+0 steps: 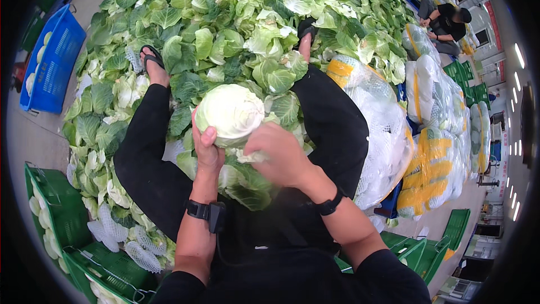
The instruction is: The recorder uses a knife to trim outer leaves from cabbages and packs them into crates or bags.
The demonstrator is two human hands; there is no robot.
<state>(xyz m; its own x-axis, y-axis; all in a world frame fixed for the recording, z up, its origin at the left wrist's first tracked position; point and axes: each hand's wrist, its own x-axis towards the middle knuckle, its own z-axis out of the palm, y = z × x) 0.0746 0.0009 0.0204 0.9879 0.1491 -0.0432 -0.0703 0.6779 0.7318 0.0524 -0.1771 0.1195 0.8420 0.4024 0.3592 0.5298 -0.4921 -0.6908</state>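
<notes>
A pale green, round cabbage [228, 111] rests in my left hand [208, 149], whose thumb presses its near left side. Its upper face looks smooth and whitish. My right hand [279, 156] is at the cabbage's lower right, blurred by motion, with its fingers curled in. A pale cabbage leaf [248, 156] shows under those fingers, beside the head; its far end is hidden by the hand. Below both hands, loose green leaves [244, 188] lie between my legs.
A large heap of cabbage leaves [225, 17] spreads ahead and around my feet. A blue crate [53, 62] stands at left, green crates [59, 197] at lower left. Wrapped sacks [365, 129] stand at right. A person in black [448, 25] sits at far right.
</notes>
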